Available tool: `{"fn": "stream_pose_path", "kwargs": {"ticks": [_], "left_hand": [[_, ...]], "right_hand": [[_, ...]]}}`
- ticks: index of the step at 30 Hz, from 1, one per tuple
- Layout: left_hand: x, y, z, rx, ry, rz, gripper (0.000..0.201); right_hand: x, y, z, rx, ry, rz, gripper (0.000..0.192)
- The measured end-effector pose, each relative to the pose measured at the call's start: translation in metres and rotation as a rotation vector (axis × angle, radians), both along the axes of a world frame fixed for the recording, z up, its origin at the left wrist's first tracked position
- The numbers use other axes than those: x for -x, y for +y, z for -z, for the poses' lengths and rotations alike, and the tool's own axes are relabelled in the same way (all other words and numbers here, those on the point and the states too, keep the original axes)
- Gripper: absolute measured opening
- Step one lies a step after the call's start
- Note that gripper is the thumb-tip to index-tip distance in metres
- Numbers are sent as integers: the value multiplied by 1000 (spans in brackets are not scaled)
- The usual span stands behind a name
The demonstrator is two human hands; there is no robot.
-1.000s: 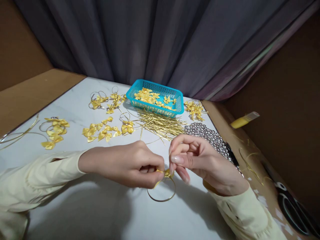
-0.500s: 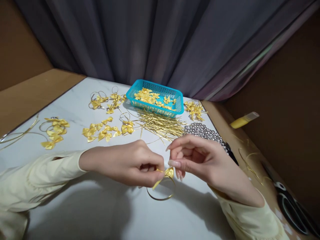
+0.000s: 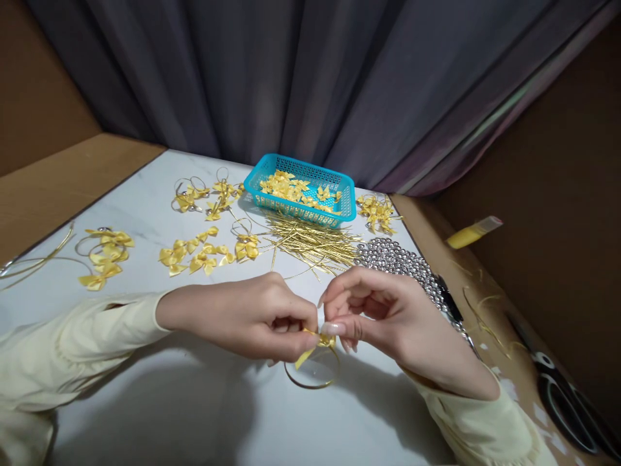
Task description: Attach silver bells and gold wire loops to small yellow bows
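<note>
Head view: small yellow satin bow (image 3: 317,342) atop thin gold wire ring (image 3: 312,374); left hand (image 3: 252,317) and right hand (image 3: 388,317) fingers both pinching it.

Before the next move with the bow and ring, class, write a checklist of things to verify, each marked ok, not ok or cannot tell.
1. Left hand pinches the yellow bow: ok.
2. Right hand fingertips are at the bow: ok.
3. Gold ring hangs below the bow, whole loop visible: ok.
4. Bow fastened to the ring: cannot tell, fingers hide the join.
5. Gold wires lie beyond the hands: ok.
6. Blue basket holds more bows: ok.
</note>
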State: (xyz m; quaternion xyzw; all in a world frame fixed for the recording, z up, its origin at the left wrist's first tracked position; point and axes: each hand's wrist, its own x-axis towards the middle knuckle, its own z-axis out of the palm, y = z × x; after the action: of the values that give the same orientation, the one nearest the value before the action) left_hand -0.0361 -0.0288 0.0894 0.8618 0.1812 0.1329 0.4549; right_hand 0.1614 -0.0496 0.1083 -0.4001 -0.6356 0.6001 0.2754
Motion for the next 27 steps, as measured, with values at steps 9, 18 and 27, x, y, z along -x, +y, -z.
{"fn": "stream_pose_path", "kwargs": {"ticks": [9, 18, 27], "left_hand": [[-2, 8, 5, 544, 97, 38, 15], [-5, 11, 13, 834, 51, 55, 17], [-4, 13, 16, 864, 92, 23, 21]], "right_hand": [[-13, 4, -4, -498, -221, -399, 6], [-9, 1, -5, -525, -302, -534, 19], [-15, 4, -4, -508, -306, -351, 10]]}}
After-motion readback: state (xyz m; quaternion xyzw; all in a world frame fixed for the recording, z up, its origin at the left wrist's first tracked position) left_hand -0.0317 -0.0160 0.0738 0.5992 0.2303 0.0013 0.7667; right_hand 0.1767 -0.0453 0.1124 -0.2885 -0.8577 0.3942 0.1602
